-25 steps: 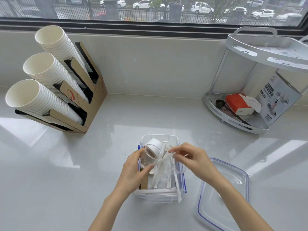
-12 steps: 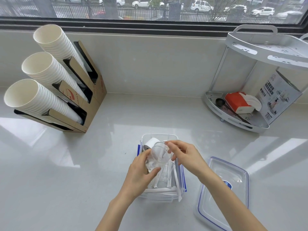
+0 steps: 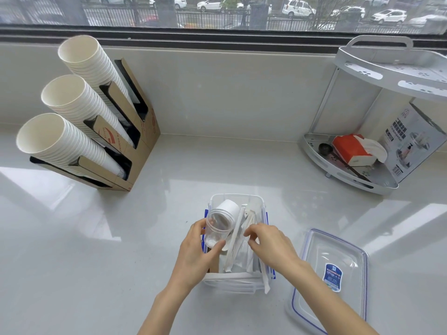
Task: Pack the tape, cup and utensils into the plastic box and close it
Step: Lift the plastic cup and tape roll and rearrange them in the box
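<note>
Left hand [image 3: 193, 253] grips the clear cup [image 3: 218, 228], thumb and fingers curled round it, tilted over the open plastic box [image 3: 235, 282]. Right hand [image 3: 271, 245] fingers curl into the wrapped utensils [image 3: 238, 235] inside; can't tell if pinching. White tape roll [image 3: 231, 207] sits at the box's far end. Lid [image 3: 331, 279] lies just right, blue label unreadable. Countertop [image 3: 96, 238] wide open left.
</note>
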{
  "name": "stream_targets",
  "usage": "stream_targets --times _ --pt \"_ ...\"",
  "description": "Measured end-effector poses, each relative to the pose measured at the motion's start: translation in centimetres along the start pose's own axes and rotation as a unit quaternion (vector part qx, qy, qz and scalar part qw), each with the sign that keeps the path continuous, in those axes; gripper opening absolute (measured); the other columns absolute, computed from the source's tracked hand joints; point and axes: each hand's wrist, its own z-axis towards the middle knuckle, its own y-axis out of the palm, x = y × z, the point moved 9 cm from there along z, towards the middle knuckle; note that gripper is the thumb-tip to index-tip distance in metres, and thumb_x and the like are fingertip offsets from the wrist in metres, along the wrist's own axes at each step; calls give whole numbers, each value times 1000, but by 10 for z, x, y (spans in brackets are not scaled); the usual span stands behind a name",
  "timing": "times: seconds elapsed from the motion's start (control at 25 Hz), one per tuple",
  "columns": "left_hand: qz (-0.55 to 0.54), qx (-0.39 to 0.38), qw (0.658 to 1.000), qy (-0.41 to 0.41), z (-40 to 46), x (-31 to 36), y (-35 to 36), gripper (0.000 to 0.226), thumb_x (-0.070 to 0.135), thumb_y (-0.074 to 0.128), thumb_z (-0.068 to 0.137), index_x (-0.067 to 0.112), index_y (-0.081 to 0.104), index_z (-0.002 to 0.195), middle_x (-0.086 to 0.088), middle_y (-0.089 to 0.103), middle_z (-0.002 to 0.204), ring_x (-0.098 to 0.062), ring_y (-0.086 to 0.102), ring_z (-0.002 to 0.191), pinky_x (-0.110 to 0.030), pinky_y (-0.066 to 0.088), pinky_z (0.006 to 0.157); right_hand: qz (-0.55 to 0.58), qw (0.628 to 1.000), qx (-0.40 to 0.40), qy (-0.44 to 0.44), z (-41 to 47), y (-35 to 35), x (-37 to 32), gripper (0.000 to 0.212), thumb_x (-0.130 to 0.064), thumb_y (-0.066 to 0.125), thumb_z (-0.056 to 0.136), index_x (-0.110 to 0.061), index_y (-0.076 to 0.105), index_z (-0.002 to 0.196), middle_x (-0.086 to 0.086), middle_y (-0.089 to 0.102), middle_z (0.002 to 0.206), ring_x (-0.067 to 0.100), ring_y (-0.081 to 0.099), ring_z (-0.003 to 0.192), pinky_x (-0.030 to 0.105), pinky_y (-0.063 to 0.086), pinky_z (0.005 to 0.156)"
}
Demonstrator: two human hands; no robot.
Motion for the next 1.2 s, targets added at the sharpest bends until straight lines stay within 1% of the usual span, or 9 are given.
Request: stream_targets --times 0.12,0.24,0.4,0.52,0.6,0.76,0.92,1.08,1.2 --pt "3 -1 1000 -6 0 -2 0 37 18 65 80 29 42 107 15 52 104 9 48 93 5 35 74 13 1000 -17 -11 -2 2 -1 28 -17 44 91 -20 62 113 -2 65 114 20 58 105 32 46 84" --pt "9 -2 1000 -12 1 -4 0 38 20 65 80 23 46 113 11 53 108 -3 52 95 -3 39 73 58 998 8 -20 -4 -14 2 25 -18 47 90 -19 65 107 -3 64 99 14 55 87 26 44 79" --pt "4 -6 1000 -22 3 -6 3 43 20 64 80 17 47 119 8 53 112 -11 51 104 -11 37 78 164 975 142 -51 -8 -72 -1 18 -13 53 87 -17 68 96 -6 60 84 2 51 65 2 38 63" --pt "7 -18 1000 -21 4 -3 9 42 20 64 80 19 47 119 8 52 112 -13 50 106 -20 35 86 230 944 217 -100 -21 -104 -18 14 -9 57 86 -17 68 91 -17 58 79 -8 54 67 0 38 60" --pt "13 -23 1000 -15 5 0 12 43 21 64 80 19 46 120 8 52 113 -13 50 107 -21 35 87 235 941 202 -137 -26 -104 -33 14 -9 58 85 -17 68 90 -22 55 79 -9 54 71 2 39 61" --pt "5 -26 1000 -5 4 4 14 37 23 65 80 29 46 111 14 51 102 -14 51 103 -11 37 77 186 956 144 -176 -24 -75 -48 16 -10 59 85 -17 71 92 -11 55 79 -6 53 72 2 37 66" --pt "-4 -24 1000 3 4 7 16 36 25 65 79 35 43 106 23 47 97 -12 52 99 -10 39 73 166 960 114 -195 -22 -53 -54 19 -13 58 87 -15 72 99 -6 58 85 -16 51 68 0 36 67" --pt "-12 -18 1000 11 3 9 14 49 26 67 78 49 36 109 29 46 103 -1 52 98 -2 40 74 162 959 104 -208 -23 -44 -59 21 -13 56 88 -15 72 101 3 65 91 -1 48 74 10 35 75" --pt "-11 -12 1000 -3 3 3 13 56 26 67 78 36 38 125 26 47 107 -7 52 102 -7 40 74 170 959 96 -206 -22 -40 -57 22 -13 54 88 -15 71 102 -7 57 87 3 49 77 7 36 73"
